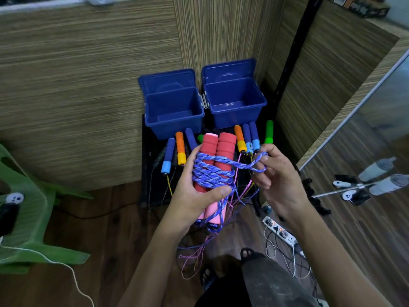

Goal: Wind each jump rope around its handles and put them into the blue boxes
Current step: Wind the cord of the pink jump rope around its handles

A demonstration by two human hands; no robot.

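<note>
**Rope half-wound, 2 blue boxes open behind**

My left hand (194,191) grips 2 red foam handles (218,156) side by side, fingers curled round their far side and thumb pressed across the front. The handles stand nearly upright, their paler pink lower ends (212,212) showing below my palm. Several turns of blue-and-white braided rope (210,173) cross the handles just above my thumb. From the wraps, a loop of the same rope runs to my right hand (276,180), which pinches it between thumb and curled fingers, level with the tops of the wraps. Loose rope, along with thinner pink cords (194,260), hangs below my left hand to the wooden floor (110,240).

Behind the handles, 2 blue boxes (174,120) stand next to each other on a black surface (147,173), lids tipped back against the striped wooden wall (77,85); I see nothing inside either. In front of the boxes lie other jump ropes' handles: an orange one (180,149) and a blue one with a light-blue tip (168,156) to the left, an orange one, 2 blue ones (251,138) and a green one (269,132) to the right.

A green plastic chair (28,218) stands at the left edge. A white power strip (281,232) lies on the floor under my right forearm, and a mirror panel (365,151) leans at the right.
</note>
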